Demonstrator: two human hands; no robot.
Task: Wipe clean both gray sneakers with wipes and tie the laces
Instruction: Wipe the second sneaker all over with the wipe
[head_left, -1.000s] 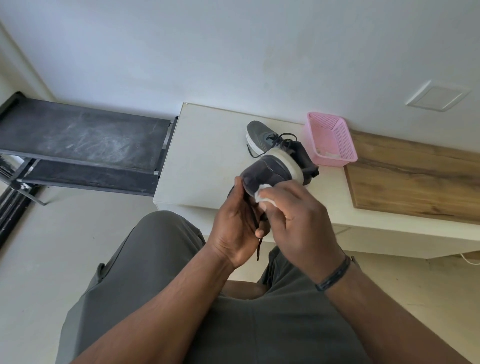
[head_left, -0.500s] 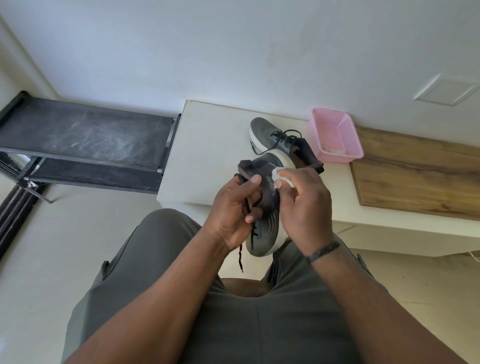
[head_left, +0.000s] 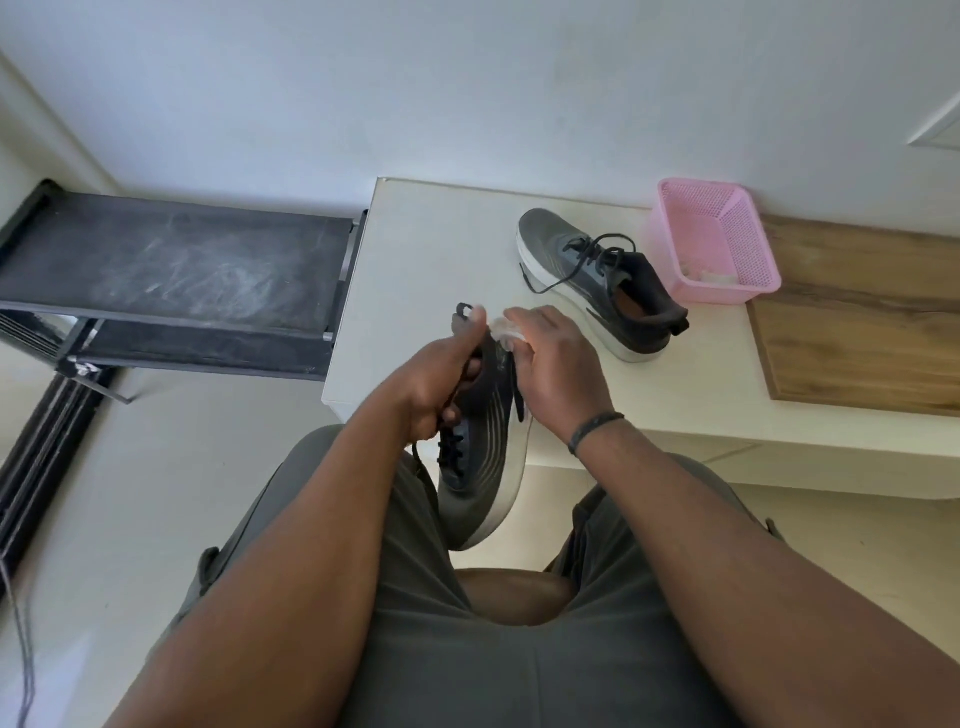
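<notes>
Pinching a crumpled white wipe (head_left: 503, 328) in our right hand (head_left: 553, 366), fingers (head_left: 524, 317) curled round it, pressed against the heel end of the held sneaker (head_left: 478, 478) at frame center. Our left hand (head_left: 441, 382) grips that same shoe at the collar and lace area, thumb up by the heel loop, fingers wrapped tight. Shoe hangs toe-down over our lap, just off the near edge of the white tabletop (head_left: 431, 249). Laces (head_left: 451, 453) look loose, not tied yet. We judge it light, with a soft upper that gives under pressure and a stiffer pale sole; best held at the collar or midsole so wiping doesn't fold it. Second sneaker (head_left: 587, 260) sits upright on the tabletop, upper center-right, laces undone. Pink basket (head_left: 727, 283) just beside it, upper right. Dark rack (head_left: 171, 270) at left.
</notes>
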